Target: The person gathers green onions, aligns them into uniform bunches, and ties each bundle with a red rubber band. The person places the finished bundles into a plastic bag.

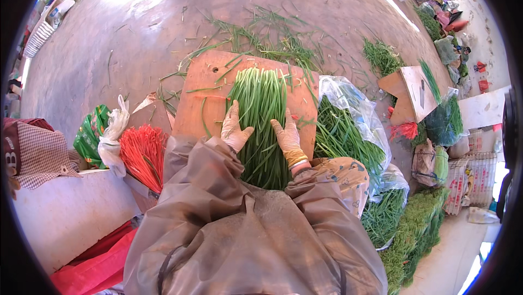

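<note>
A thick bundle of long green stalks with pale cut ends (261,103), which look like garlic chives, lies on an orange-brown wooden board (208,66) in front of me. Both my hands wear thin, stained gloves. My left hand (235,129) rests against the bundle's left side, thumb and fingers apart. Against its right side lies my right hand (289,133), also spread, with a yellow band at the wrist. Neither hand closes around the stalks. Loose stalks and a thin red strip lie on the board beside the bundle.
Red ties (143,152) stand in a bunch at the left, near a green bag (93,136). Right of the board, clear plastic bags hold more green stalks (347,136). Cut scraps (282,44) litter the floor beyond. A small wooden stand (412,93) is farther right.
</note>
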Demonstrator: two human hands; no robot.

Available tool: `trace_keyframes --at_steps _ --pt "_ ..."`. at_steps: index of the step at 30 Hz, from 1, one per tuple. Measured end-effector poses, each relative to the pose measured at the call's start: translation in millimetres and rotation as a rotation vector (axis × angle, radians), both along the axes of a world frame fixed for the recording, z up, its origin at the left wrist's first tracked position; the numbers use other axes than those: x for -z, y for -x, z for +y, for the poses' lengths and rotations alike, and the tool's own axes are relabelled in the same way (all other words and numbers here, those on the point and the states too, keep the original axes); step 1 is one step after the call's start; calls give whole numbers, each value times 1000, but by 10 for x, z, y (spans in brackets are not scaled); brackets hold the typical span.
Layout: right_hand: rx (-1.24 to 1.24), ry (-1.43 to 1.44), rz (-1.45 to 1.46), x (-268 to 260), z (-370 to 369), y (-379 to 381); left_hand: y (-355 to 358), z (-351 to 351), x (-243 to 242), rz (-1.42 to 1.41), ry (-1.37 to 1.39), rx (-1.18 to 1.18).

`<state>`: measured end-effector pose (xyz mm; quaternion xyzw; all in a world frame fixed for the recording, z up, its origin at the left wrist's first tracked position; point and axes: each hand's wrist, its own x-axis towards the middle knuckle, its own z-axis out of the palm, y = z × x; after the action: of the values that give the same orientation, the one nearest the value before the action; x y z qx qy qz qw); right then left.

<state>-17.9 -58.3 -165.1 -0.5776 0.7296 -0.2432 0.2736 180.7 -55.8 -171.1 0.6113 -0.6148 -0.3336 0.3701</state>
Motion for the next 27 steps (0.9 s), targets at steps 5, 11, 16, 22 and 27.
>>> trace_keyframes --at_steps 5,11,16,22,27 --pt "-8 -101 -265 62 -102 256 -569 424 -625 268 -269 226" --pt "3 -108 -193 357 -445 611 -940 -266 -1023 429 -299 157" --pt "-66 -194 -82 92 -503 186 -325 -441 -117 167 -344 -17" --pt "-60 -143 -9 26 -401 100 285 188 2 -170 -134 -26" --pt "30 201 -308 -215 -311 151 370 206 44 -201 -113 -95"
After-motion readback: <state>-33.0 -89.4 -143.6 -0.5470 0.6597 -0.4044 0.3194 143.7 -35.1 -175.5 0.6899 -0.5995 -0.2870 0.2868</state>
